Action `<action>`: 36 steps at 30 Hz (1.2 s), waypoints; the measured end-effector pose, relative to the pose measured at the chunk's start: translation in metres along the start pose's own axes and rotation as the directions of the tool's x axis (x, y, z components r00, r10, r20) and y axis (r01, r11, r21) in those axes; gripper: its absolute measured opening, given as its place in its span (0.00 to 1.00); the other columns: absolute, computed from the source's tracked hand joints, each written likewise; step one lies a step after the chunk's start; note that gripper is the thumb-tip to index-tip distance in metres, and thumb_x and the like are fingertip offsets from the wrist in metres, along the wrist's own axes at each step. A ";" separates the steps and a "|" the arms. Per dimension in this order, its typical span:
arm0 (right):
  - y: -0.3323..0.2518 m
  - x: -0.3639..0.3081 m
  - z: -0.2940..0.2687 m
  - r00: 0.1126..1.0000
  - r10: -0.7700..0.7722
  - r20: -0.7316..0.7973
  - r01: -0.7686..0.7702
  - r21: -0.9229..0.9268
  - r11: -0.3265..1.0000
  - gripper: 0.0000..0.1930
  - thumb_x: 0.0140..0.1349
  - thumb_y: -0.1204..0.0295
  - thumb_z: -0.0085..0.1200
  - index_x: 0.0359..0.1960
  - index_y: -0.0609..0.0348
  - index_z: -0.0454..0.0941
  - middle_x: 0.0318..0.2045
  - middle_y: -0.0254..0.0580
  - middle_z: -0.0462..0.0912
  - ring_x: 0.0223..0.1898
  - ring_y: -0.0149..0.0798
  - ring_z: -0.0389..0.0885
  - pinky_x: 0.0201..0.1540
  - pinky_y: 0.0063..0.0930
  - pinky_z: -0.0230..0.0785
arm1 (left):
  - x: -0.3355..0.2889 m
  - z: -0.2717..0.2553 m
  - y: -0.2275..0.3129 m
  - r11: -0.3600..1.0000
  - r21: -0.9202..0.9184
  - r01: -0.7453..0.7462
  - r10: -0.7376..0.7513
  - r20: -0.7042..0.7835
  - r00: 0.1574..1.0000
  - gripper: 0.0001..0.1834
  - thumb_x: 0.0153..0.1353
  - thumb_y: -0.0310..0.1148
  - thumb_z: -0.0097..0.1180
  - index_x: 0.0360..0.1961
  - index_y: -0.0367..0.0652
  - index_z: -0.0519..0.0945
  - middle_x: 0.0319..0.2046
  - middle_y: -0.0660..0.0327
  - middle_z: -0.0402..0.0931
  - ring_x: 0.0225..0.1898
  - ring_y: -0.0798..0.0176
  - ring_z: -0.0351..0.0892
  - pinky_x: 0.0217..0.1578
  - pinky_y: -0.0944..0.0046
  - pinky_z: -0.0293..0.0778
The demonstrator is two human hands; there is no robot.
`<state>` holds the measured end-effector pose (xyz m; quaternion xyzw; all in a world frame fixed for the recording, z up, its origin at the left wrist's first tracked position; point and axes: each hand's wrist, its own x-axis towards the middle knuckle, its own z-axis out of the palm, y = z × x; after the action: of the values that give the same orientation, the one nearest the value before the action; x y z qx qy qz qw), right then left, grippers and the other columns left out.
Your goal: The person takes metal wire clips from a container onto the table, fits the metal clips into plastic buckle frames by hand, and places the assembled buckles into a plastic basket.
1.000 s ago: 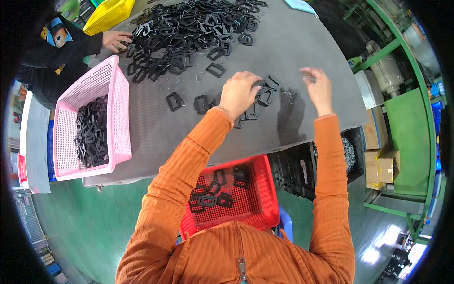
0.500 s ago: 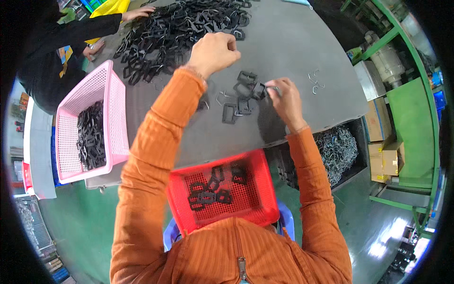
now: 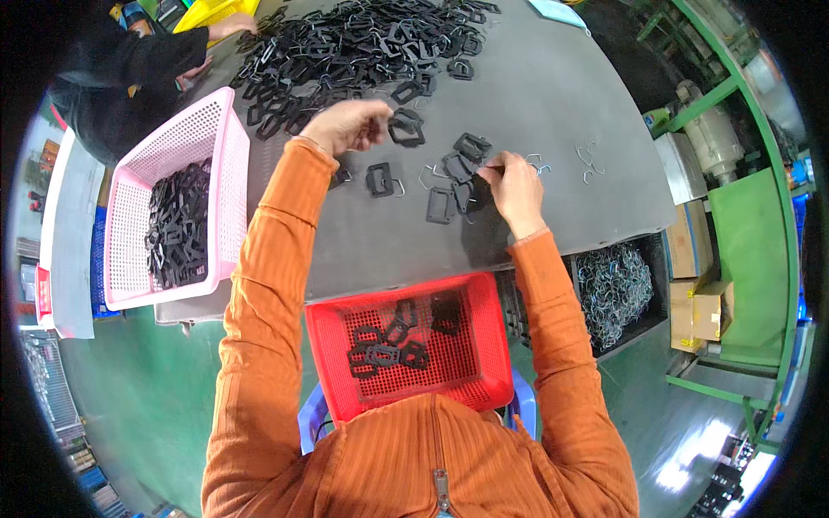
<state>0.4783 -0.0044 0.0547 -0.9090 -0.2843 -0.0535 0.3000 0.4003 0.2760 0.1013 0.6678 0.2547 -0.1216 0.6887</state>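
Observation:
My left hand (image 3: 350, 127), fingers curled and somewhat blurred, has its fingertips at a black buckle (image 3: 406, 129) just in front of the large pile of black buckles (image 3: 354, 43). My right hand (image 3: 516, 192) is closed in a pinch over a small cluster of black buckles (image 3: 441, 205); its fingertips hide what they grip. Bent wire hooks (image 3: 540, 164) show just beyond its fingers. Between my hands lies a single buckle (image 3: 379, 180) with a wire hook on it. Several loose wire hooks (image 3: 588, 161) lie to the right on the grey table (image 3: 553, 95).
A red basket (image 3: 496, 345) with a few buckles sits before me. At left stands a pink basket (image 3: 229, 198) of black buckles. A black crate (image 3: 661, 293) of metal hooks is beside the table's right edge. At the far left, another person's hand (image 3: 233, 26) reaches toward the pile.
My left hand has drawn back left and down from the pile edge, a black buckle now showing at its fingertips. My right hand remains by the buckle cluster. The view has shifted slightly.

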 end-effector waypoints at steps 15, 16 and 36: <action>-0.070 0.093 -0.037 0.846 -0.369 0.384 0.413 -0.036 0.910 0.14 0.54 0.73 0.55 0.44 0.55 0.72 0.20 0.37 0.74 0.19 0.38 0.71 0.25 0.32 0.64 | -0.054 -0.029 -0.061 0.697 0.694 -0.178 0.659 -0.523 0.541 0.19 0.55 0.47 0.58 0.33 0.38 0.81 0.29 0.53 0.81 0.34 0.53 0.81 0.37 0.58 0.74; -0.068 0.102 -0.037 0.844 -0.375 0.384 0.420 -0.035 0.907 0.14 0.54 0.73 0.55 0.44 0.55 0.72 0.20 0.37 0.74 0.19 0.38 0.71 0.25 0.32 0.64 | -0.059 -0.024 -0.070 0.657 0.743 -0.129 0.686 -0.518 0.510 0.19 0.55 0.46 0.58 0.32 0.38 0.82 0.30 0.53 0.81 0.34 0.51 0.81 0.38 0.56 0.74; -0.099 0.083 -0.032 0.696 -0.659 0.286 0.706 -0.443 0.553 0.04 0.54 0.76 0.46 0.32 0.56 0.71 0.28 0.38 0.79 0.36 0.44 0.79 0.36 0.37 0.70 | -0.015 -0.043 -0.074 0.603 -0.663 -0.444 0.209 -0.406 0.890 0.22 0.62 0.49 0.50 0.37 0.36 0.78 0.33 0.53 0.81 0.34 0.59 0.81 0.35 0.58 0.77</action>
<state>0.4954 0.0826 0.1537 -0.7733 -0.6011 -0.2010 -0.0152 0.3416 0.3094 0.0462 0.3753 0.2506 0.2201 0.8648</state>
